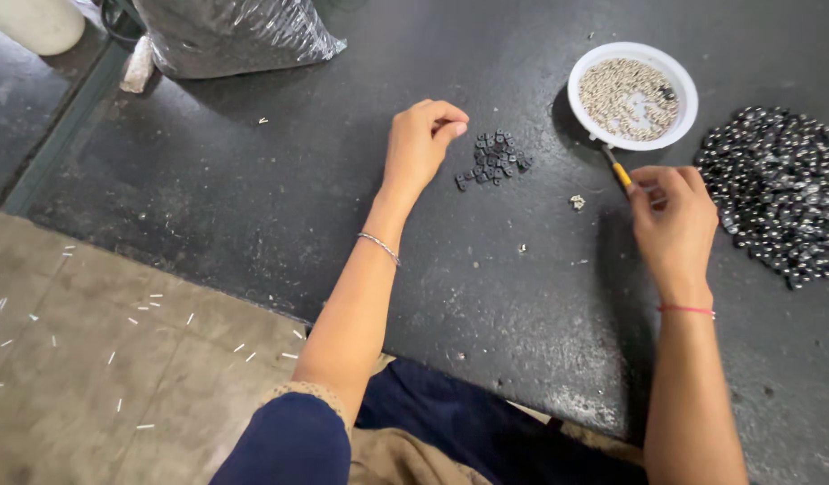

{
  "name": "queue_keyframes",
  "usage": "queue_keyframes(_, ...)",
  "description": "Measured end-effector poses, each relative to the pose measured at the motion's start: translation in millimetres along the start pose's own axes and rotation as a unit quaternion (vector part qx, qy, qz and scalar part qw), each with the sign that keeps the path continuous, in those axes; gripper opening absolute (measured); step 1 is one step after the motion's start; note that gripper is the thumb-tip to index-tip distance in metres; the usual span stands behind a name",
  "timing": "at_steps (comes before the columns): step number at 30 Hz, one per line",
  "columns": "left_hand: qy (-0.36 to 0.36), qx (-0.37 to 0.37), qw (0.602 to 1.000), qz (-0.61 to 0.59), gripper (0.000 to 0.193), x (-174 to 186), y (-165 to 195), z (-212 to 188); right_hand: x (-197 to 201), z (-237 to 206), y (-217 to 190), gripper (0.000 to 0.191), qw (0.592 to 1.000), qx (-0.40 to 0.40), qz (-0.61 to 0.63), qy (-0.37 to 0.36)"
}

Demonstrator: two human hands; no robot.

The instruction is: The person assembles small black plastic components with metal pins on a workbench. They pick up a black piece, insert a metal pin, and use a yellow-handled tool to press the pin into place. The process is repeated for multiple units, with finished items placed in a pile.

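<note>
right hand (673, 223) on yellow-handled tool (615, 168), left hand (421, 142) beside black pieces (492, 158)

On a dark mat (253, 207), the left hand (421, 144) rests with fingers curled just beside a small cluster of black parts (492, 158). The right hand (673, 224) grips a yellow-handled tool (617, 169) — its tip at the rim of a white bowl (583, 76) of pale pins. A big heap (778, 189) of black parts lies to the right.
</note>
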State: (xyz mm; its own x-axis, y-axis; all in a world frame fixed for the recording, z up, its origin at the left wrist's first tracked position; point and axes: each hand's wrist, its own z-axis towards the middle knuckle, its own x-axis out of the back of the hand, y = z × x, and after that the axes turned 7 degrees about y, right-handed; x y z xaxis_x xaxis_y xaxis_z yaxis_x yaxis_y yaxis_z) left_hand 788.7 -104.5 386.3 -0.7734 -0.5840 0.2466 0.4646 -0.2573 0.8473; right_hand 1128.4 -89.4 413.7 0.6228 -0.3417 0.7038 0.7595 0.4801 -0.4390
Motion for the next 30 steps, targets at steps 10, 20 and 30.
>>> queue_keyframes(10,-0.150,-0.030,0.984,0.096,0.014,-35.2,-160.8,-148.8,-167.2,-164.1,49.3,0.011,0.998,0.029,0.048,-0.039)
queue_keyframes(20,-0.146,-0.049,0.973,0.170,0.007,-66.1,-175.7,-195.1,-174.6,-199.1,87.1,0.015,0.995,-0.011,0.071,-0.062)
queue_keyframes(30,-0.131,0.146,0.959,-0.204,0.007,-130.8,-181.8,-212.5,-177.6,-193.1,92.0,0.016,0.995,0.010,0.062,-0.080)
